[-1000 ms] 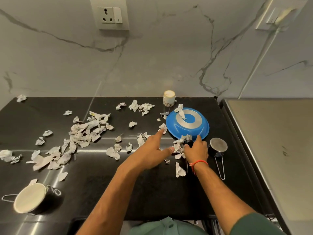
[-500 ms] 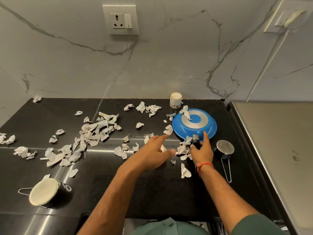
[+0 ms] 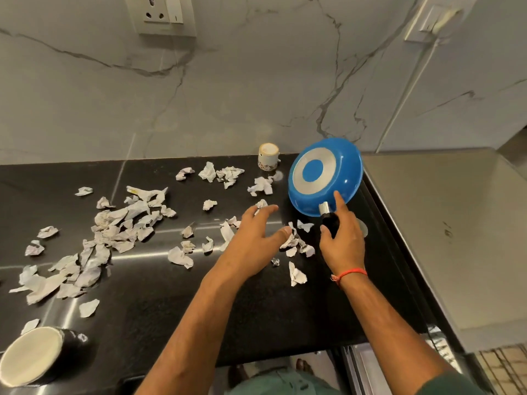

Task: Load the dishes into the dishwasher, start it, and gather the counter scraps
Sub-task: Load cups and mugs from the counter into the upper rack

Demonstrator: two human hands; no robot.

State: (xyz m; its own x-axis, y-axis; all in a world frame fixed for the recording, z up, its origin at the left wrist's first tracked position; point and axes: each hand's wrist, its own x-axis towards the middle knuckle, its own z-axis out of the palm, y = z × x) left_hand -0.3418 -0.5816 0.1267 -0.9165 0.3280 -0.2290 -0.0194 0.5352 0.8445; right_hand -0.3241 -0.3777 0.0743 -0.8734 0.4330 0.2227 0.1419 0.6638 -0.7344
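Observation:
My right hand (image 3: 340,238) grips the black handle of a small blue pan (image 3: 325,175). The pan is tilted up off the black counter (image 3: 176,303), its silver-ringed underside facing me, and my index finger lies against its rim. My left hand (image 3: 256,238) hovers open just left of it, fingers spread over the paper scraps (image 3: 296,246). Torn white paper scraps (image 3: 114,223) lie scattered across the counter's left and middle.
A small patterned cup (image 3: 268,156) stands at the back by the marble wall. A white-bottomed mug (image 3: 34,354) lies at the front left corner. A steel surface (image 3: 445,223) adjoins the counter on the right. A small metal item (image 3: 362,226) peeks out behind my right hand.
My right hand has lifted and tilted the blue pan up from lying face down on the counter. The paper scrap that lay on it has fallen off. My left hand stays open nearby.

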